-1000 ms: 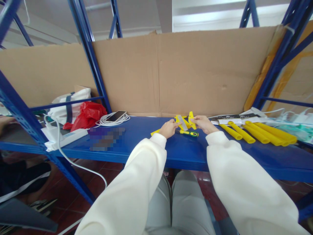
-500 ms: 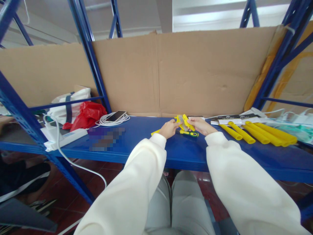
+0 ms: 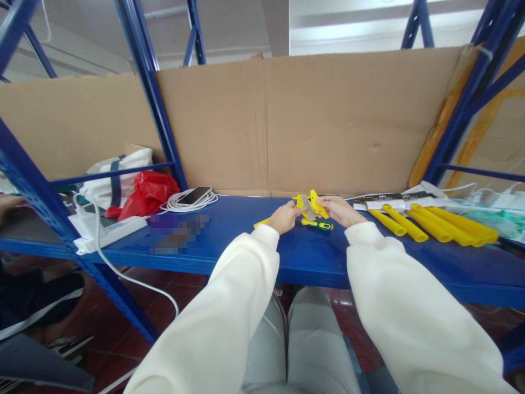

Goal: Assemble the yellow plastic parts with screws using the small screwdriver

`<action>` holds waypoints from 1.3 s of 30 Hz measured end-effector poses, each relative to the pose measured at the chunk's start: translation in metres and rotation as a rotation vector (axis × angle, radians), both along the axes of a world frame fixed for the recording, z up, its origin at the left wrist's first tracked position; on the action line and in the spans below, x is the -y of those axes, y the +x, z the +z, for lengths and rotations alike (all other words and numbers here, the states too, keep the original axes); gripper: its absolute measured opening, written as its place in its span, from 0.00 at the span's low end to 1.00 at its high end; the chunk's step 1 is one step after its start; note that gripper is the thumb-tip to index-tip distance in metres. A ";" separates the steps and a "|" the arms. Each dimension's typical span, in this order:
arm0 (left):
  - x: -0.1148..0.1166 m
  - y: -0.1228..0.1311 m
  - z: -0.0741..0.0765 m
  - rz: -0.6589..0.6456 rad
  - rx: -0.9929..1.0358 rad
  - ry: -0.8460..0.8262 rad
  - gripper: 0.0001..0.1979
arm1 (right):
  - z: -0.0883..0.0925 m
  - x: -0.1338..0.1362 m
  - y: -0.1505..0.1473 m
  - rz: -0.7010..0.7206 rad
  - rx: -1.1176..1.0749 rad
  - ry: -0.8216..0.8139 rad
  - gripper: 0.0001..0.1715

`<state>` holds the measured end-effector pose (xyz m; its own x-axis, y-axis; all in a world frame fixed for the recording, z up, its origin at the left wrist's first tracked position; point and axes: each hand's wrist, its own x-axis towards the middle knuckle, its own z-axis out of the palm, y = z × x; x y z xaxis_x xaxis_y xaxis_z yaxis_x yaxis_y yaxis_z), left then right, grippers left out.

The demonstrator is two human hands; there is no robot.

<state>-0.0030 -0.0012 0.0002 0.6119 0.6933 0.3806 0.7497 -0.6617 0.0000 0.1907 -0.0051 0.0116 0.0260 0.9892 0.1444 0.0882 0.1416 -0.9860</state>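
My left hand (image 3: 283,217) is closed in a pinch on a small grey metal blade-like piece (image 3: 304,206) held just above the blue shelf (image 3: 246,241). My right hand (image 3: 341,210) is closed on a yellow plastic part (image 3: 315,203), which it holds against that grey piece. Under both hands, a yellow and green screwdriver (image 3: 316,224) lies on the shelf. More yellow plastic strips (image 3: 262,222) lie beneath my left hand. Both arms wear white sleeves.
Several yellow tubes (image 3: 430,224) lie on the shelf at right, beside white and black packets (image 3: 385,200). A phone on a coiled white cable (image 3: 191,198), a red bag (image 3: 145,192) and a white power strip (image 3: 110,232) sit at left. Cardboard (image 3: 320,120) backs the shelf.
My right hand has brought the yellow part leftward to meet the grey piece in my left hand. The left hand has hardly moved.
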 end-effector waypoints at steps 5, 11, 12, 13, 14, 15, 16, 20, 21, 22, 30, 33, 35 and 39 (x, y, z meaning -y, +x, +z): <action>-0.001 0.001 -0.001 -0.020 -0.010 0.019 0.23 | -0.004 -0.002 0.000 -0.038 0.103 0.009 0.09; 0.000 0.001 -0.002 -0.019 -0.024 0.021 0.25 | 0.000 0.002 -0.005 -0.089 0.054 -0.017 0.12; 0.000 0.001 -0.002 -0.020 -0.029 0.018 0.25 | 0.001 0.003 -0.006 -0.103 0.036 -0.022 0.12; 0.000 0.001 -0.002 -0.020 -0.033 0.015 0.24 | 0.002 0.003 -0.006 -0.114 0.020 -0.021 0.12; 0.000 0.001 -0.002 -0.020 -0.034 0.010 0.24 | 0.002 0.003 -0.005 -0.123 0.004 -0.011 0.11; 0.000 0.002 -0.003 -0.018 -0.035 0.003 0.23 | 0.002 0.002 -0.005 -0.129 -0.009 0.002 0.10; 0.001 0.002 -0.003 -0.017 -0.034 -0.003 0.23 | 0.002 0.002 -0.004 -0.136 -0.018 0.017 0.09; 0.002 0.002 -0.002 -0.019 -0.029 -0.016 0.21 | -0.003 -0.002 -0.005 -0.155 -0.017 0.070 0.08; 0.003 0.003 -0.002 -0.021 -0.029 -0.016 0.21 | -0.005 -0.004 -0.007 -0.154 -0.015 0.078 0.09; 0.003 0.003 -0.001 -0.024 -0.031 -0.018 0.21 | -0.008 -0.005 -0.008 -0.153 -0.011 0.085 0.11; 0.005 0.003 0.000 -0.026 -0.037 -0.027 0.17 | -0.026 -0.023 -0.018 -0.213 0.148 0.208 0.12; 0.004 0.004 -0.001 -0.024 -0.046 -0.022 0.17 | -0.028 -0.025 -0.020 -0.224 0.158 0.198 0.10; 0.003 0.004 -0.001 -0.027 -0.046 -0.018 0.17 | -0.027 -0.022 -0.021 -0.228 0.163 0.213 0.09; 0.000 0.004 -0.003 -0.037 -0.017 -0.016 0.17 | -0.022 -0.014 -0.024 -0.162 0.180 0.245 0.05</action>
